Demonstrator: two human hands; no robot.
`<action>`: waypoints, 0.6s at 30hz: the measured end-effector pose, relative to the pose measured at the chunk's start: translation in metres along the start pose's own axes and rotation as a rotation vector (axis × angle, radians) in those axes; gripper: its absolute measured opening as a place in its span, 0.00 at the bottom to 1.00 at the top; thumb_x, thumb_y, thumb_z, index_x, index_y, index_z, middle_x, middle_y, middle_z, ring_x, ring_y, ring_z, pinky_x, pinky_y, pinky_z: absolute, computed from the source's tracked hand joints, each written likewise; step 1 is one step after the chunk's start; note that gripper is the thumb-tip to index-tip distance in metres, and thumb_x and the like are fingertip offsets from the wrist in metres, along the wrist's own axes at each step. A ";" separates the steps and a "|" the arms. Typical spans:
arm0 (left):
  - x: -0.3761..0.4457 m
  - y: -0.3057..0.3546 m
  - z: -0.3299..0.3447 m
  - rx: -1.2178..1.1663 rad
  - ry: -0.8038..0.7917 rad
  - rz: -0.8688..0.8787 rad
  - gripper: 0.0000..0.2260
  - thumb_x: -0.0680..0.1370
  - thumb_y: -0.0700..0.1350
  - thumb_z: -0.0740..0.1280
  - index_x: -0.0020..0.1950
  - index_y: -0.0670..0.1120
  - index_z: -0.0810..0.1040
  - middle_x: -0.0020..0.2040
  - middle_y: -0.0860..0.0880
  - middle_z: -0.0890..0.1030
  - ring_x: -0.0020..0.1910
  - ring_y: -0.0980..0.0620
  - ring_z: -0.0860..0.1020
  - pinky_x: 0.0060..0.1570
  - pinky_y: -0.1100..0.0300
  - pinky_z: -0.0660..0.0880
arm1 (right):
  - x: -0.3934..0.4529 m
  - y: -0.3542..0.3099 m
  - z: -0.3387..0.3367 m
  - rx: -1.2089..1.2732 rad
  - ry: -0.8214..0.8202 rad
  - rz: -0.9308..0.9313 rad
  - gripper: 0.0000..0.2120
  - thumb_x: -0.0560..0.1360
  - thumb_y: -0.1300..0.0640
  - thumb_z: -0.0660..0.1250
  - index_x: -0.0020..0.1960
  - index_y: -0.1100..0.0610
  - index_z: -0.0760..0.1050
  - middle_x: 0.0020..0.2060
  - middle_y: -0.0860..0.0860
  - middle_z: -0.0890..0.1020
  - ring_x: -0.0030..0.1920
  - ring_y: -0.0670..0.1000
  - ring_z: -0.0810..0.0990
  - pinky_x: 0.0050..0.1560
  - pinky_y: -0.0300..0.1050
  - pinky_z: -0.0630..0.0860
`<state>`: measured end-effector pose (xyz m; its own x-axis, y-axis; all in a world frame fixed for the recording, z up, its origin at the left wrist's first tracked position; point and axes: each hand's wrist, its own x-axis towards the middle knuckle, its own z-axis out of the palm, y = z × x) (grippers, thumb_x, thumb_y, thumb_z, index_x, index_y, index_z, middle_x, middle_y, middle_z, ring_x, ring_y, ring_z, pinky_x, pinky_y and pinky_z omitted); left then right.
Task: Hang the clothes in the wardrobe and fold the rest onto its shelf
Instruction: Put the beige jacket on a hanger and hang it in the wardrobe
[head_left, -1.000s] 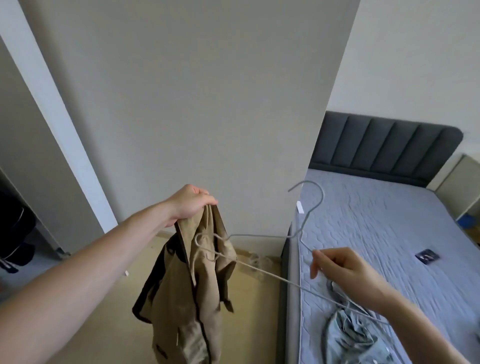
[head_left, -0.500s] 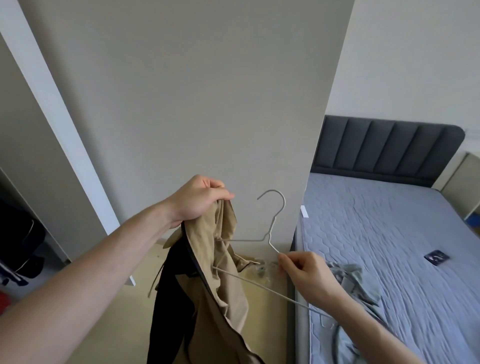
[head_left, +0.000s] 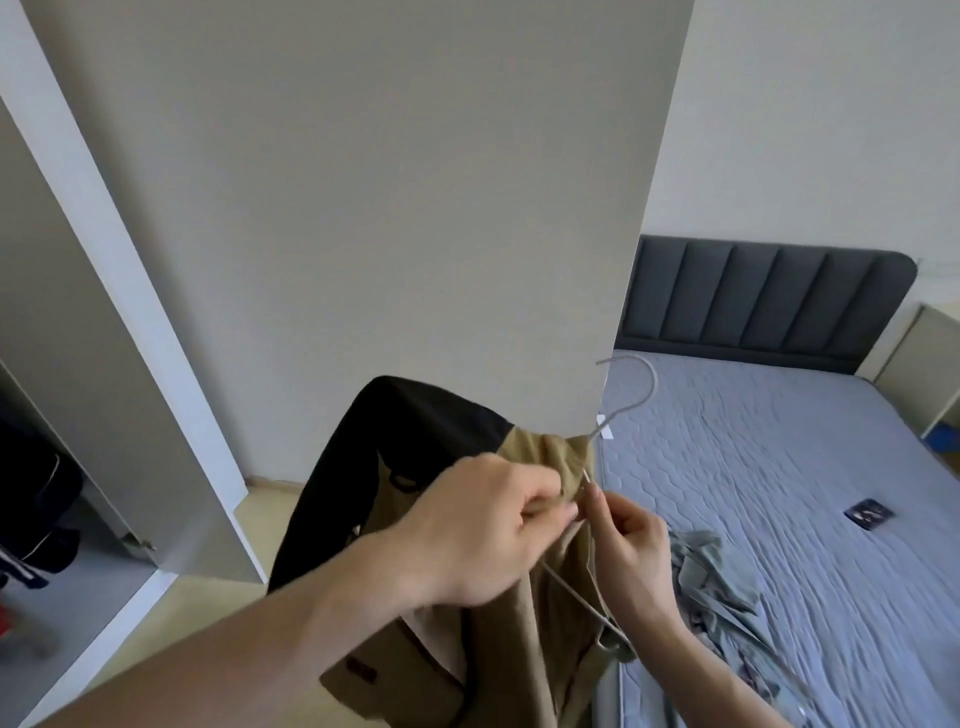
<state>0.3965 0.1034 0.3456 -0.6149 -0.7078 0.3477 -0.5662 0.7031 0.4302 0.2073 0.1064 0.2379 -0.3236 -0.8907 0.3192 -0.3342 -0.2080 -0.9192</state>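
The left hand (head_left: 483, 525) is pinching the soft tan-and-black jacket (head_left: 519, 597) beside the bed (head_left: 779, 493). The right hand (head_left: 631, 545) is pinching the thin wire hanger (head_left: 636, 395) inside it. Crumpled grey cloth (head_left: 717, 582) is lying on the quilted bed.

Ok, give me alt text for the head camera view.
Two hands work a tan and black jacket onto a wire hanger: the left hand grips the fabric, the right hand pinches the wire. A bed with grey clothes lies right.
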 end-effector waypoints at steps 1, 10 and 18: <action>-0.003 0.001 0.005 0.096 -0.010 0.042 0.21 0.83 0.58 0.60 0.34 0.50 0.63 0.27 0.50 0.69 0.27 0.50 0.70 0.28 0.58 0.65 | -0.001 0.000 -0.003 0.044 0.029 -0.013 0.25 0.83 0.47 0.65 0.27 0.48 0.72 0.23 0.45 0.63 0.26 0.44 0.61 0.27 0.40 0.57; 0.011 0.005 -0.021 0.299 -0.150 0.180 0.14 0.83 0.65 0.55 0.44 0.59 0.68 0.38 0.59 0.74 0.36 0.59 0.75 0.36 0.68 0.69 | 0.012 -0.010 -0.025 0.189 0.162 -0.131 0.26 0.79 0.44 0.66 0.30 0.57 0.63 0.26 0.48 0.61 0.28 0.48 0.59 0.30 0.46 0.55; 0.074 -0.004 -0.065 0.301 0.154 0.280 0.11 0.80 0.62 0.65 0.56 0.56 0.76 0.56 0.59 0.76 0.56 0.57 0.75 0.57 0.53 0.74 | 0.038 -0.020 -0.044 0.187 0.197 -0.201 0.28 0.82 0.50 0.65 0.31 0.65 0.62 0.27 0.62 0.61 0.29 0.59 0.59 0.31 0.54 0.56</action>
<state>0.3886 0.0441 0.4234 -0.6912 -0.4727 0.5466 -0.5380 0.8416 0.0474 0.1629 0.0948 0.2785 -0.4385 -0.7328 0.5202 -0.2464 -0.4587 -0.8538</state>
